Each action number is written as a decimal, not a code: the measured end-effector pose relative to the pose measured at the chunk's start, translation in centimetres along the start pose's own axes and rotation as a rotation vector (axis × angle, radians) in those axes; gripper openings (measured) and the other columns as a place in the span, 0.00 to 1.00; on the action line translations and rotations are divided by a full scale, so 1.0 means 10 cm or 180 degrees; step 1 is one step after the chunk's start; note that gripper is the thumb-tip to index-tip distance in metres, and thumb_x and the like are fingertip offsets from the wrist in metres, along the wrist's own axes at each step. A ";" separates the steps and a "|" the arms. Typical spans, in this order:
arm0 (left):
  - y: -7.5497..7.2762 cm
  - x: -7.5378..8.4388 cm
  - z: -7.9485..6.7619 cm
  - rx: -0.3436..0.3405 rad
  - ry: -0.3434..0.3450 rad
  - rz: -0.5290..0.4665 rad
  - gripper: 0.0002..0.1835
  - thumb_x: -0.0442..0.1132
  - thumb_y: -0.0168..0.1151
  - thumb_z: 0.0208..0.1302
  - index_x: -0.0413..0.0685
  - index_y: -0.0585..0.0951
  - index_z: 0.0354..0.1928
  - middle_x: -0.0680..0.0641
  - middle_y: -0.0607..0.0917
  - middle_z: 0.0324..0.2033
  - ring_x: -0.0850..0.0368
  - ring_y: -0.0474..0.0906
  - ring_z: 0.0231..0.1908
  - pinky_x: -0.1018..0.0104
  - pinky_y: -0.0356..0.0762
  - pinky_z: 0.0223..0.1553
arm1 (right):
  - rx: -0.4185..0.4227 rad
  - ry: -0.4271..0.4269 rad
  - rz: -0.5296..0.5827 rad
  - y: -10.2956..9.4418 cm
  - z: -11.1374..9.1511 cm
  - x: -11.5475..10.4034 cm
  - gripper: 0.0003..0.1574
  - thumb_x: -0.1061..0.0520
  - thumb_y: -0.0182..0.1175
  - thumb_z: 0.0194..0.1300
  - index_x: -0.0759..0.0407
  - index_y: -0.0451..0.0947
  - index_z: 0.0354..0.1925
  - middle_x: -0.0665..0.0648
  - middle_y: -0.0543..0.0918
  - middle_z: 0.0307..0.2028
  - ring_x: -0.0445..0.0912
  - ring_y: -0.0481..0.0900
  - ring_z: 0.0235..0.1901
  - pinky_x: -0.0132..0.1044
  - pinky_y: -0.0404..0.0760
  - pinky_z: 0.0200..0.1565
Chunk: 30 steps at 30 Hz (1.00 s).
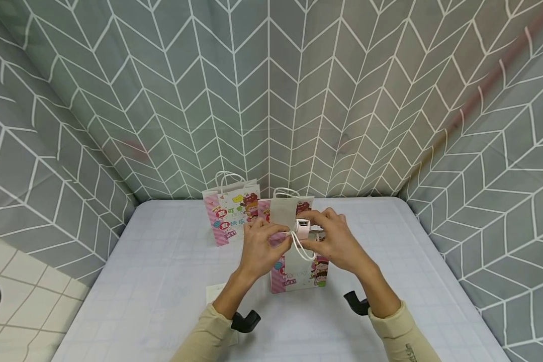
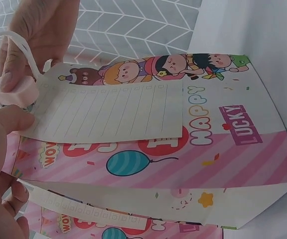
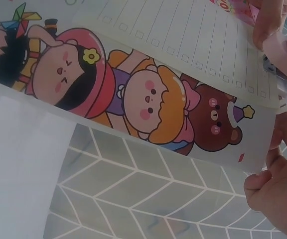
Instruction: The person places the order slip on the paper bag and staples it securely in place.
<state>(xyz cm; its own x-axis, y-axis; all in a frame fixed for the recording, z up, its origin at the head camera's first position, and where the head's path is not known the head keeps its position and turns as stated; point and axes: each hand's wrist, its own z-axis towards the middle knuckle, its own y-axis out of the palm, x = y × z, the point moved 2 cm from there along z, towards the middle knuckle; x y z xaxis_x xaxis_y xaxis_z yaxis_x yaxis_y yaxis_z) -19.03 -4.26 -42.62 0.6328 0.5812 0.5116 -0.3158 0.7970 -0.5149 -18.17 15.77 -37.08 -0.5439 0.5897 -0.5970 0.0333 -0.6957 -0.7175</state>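
Note:
A white and pink cartoon paper bag (image 1: 294,279) stands between both hands, a lined sheet (image 2: 113,112) lying flat against its printed front at the top edge. My right hand (image 1: 339,244) grips a small pale pink stapler (image 1: 302,230) between thumb and fingers, its mouth right at the top edge of bag and sheet. With thumb and fingers, my left hand (image 1: 261,251) pinches the bag's top edge and the sheet beside the stapler. The white rope handle (image 1: 302,247) hangs over the front near both hands. In the right wrist view the stapler (image 3: 283,56) is partly cut off.
Behind stand two similar bags, one at the left (image 1: 233,213) and one in the middle with a pale sheet (image 1: 282,208) on its front. More pale paper (image 1: 214,291) lies on the white table (image 1: 163,261) under the left forearm. A patterned grey curtain (image 1: 271,100) surrounds the table.

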 end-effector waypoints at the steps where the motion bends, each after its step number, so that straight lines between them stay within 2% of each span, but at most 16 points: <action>1: 0.00 0.00 0.00 0.0008 0.0009 -0.0002 0.08 0.43 0.74 0.55 0.52 0.90 0.36 0.53 0.91 0.31 0.59 0.67 0.32 0.54 0.55 0.42 | -0.0001 0.0009 -0.0038 0.00 0.00 0.00 0.33 0.49 0.76 0.56 0.44 0.78 0.60 0.48 0.72 0.35 0.43 0.65 0.37 0.47 0.55 0.46; 10: 0.02 -0.02 0.00 -0.0015 0.0025 -0.0046 0.08 0.44 0.75 0.56 0.52 0.90 0.37 0.53 0.91 0.33 0.60 0.70 0.35 0.54 0.55 0.42 | 0.0101 0.0000 -0.0381 0.03 -0.01 -0.02 0.33 0.51 0.74 0.57 0.51 0.79 0.60 0.50 0.69 0.28 0.44 0.59 0.30 0.44 0.54 0.41; 22: 0.02 0.00 0.02 -0.0074 0.0024 -0.0084 0.08 0.43 0.75 0.55 0.52 0.90 0.37 0.53 0.90 0.33 0.59 0.71 0.36 0.54 0.57 0.43 | 0.0263 -0.0108 -0.0654 0.06 -0.01 -0.03 0.31 0.47 0.73 0.55 0.52 0.81 0.57 0.46 0.67 0.23 0.43 0.58 0.28 0.43 0.54 0.40; 26: 0.02 -0.01 0.02 -0.0159 -0.0012 -0.0111 0.09 0.45 0.75 0.56 0.54 0.89 0.38 0.54 0.90 0.35 0.60 0.71 0.38 0.52 0.57 0.45 | 0.0288 -0.0123 -0.0659 0.06 -0.02 -0.02 0.32 0.47 0.72 0.54 0.51 0.81 0.57 0.46 0.67 0.23 0.42 0.58 0.28 0.42 0.55 0.40; 30: 0.01 -0.01 0.02 -0.0297 -0.0029 -0.0163 0.15 0.49 0.74 0.55 0.56 0.88 0.44 0.55 0.90 0.40 0.60 0.70 0.41 0.49 0.56 0.49 | 0.0336 -0.0102 -0.0630 0.06 -0.02 -0.02 0.31 0.49 0.73 0.54 0.49 0.80 0.57 0.45 0.68 0.23 0.42 0.59 0.28 0.42 0.55 0.40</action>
<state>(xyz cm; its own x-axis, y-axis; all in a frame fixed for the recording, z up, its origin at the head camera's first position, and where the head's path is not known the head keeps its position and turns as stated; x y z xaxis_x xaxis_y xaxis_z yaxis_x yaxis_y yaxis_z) -19.30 -4.21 -42.55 0.6398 0.5419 0.5449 -0.2156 0.8072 -0.5495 -17.85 15.32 -37.42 -0.5576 0.7068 -0.4352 -0.1638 -0.6077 -0.7771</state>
